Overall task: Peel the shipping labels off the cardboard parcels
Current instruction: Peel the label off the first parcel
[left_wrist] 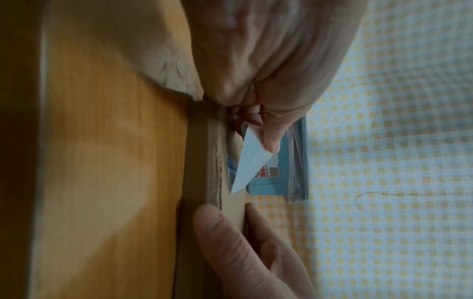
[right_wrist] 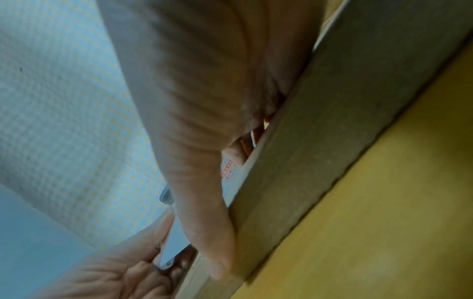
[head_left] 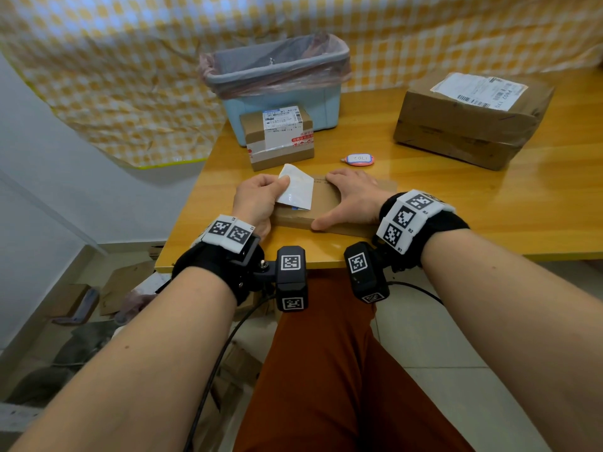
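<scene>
Now label in left grip.

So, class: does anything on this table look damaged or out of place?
Yes: the big parcel at far right looks crumpled, its sides dented and creased. The small parcel by the bin looks square and intact.

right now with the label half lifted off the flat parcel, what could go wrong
The label is pinched by the left hand at one lifted edge while its lower part still sticks to the flat parcel; a fast pull could tear it. The right hand only presses flat on the thin parcel, so it may slide or bend. The freed label may curl and stick to the fingers before reaching the lined bin.
</scene>
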